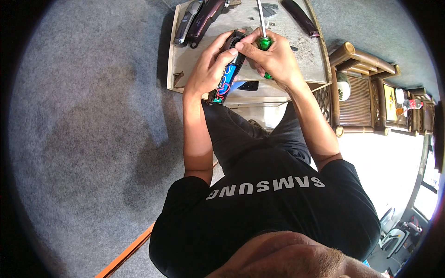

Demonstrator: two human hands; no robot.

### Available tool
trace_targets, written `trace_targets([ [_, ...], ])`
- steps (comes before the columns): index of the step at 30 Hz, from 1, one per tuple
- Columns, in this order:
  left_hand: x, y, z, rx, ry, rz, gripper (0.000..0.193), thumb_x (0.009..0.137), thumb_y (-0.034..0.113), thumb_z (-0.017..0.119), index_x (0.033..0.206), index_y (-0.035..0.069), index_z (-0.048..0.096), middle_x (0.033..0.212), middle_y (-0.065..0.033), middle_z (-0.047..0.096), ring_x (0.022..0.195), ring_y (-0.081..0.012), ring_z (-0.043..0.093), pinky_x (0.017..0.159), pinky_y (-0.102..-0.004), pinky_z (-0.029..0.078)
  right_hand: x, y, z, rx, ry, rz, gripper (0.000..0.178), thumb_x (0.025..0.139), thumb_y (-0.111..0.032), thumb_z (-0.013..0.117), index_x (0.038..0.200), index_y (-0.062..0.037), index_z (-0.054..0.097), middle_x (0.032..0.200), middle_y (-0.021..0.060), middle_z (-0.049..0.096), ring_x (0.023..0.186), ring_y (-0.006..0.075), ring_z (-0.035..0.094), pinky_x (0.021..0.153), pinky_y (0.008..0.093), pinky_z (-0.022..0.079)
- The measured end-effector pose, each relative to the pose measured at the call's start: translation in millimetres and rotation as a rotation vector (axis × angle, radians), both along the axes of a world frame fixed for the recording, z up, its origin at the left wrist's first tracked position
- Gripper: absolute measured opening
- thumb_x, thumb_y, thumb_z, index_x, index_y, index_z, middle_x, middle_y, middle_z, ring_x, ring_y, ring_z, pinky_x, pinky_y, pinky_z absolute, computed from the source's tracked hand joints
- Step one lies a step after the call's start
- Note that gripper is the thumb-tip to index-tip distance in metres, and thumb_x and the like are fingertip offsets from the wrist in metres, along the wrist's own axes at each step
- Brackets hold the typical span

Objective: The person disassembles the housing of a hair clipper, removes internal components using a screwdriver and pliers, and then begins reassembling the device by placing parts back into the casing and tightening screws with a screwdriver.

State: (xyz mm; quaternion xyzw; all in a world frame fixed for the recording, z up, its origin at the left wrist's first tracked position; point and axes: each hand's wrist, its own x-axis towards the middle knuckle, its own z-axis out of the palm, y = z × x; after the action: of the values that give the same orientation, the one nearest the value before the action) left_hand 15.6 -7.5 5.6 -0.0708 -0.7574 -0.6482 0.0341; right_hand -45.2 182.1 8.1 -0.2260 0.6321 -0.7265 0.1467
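My left hand [204,74] is wrapped round an opened hair clipper [228,76], tilted over the near edge of a small wooden table [296,72]. Its casing is off along the lower part, baring a blue battery and looping coloured wires. My right hand [280,60] grips a screwdriver [264,43] with a green handle, its metal shaft pointing away from me. The right thumb and forefinger reach over to the clipper's black upper end. Just beyond my left hand lie a silver-and-black clipper [186,22] and a dark maroon clipper [205,22].
A curved maroon casing piece [301,18] lies at the table's far right, near flat dark parts [265,10] and scattered crumbs [305,52]. Below the near edge shows a dark flat object [251,86]. Bamboo chairs [354,104] stand at right; an orange strip [125,250] crosses the grey carpet.
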Motion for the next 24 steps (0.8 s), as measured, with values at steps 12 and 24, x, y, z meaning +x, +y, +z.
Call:
trace_targets([
  [12, 6, 9, 14, 0.051, -0.076, -0.005, 0.044, 0.102, 0.02, 0.054, 0.141, 0.0, 0.054, 0.086, -0.005, 0.061, 0.066, -0.0101, 0.061, 0.059, -0.0268, 0.051, 1, 2, 2, 0.038, 0.042, -0.008, 0.022, 0.096, -0.019, 0.079, 0.095, -0.0008, 0.067, 0.059, -0.0014, 0.057, 0.045, 0.004, 0.047, 0.041, 0.0223, 0.033],
  [24, 6, 9, 15, 0.096, -0.113, -0.005, 0.04, 0.104, 0.021, 0.051, 0.139, 0.002, 0.055, 0.094, -0.0101, 0.07, 0.062, -0.0137, 0.066, 0.058, -0.0282, 0.055, 0, 2, 3, 0.081, 0.06, 0.0, 0.028, 0.093, -0.026, 0.082, 0.094, -0.0026, 0.065, 0.064, -0.0008, 0.061, 0.044, 0.0044, 0.047, 0.04, 0.0244, 0.035],
])
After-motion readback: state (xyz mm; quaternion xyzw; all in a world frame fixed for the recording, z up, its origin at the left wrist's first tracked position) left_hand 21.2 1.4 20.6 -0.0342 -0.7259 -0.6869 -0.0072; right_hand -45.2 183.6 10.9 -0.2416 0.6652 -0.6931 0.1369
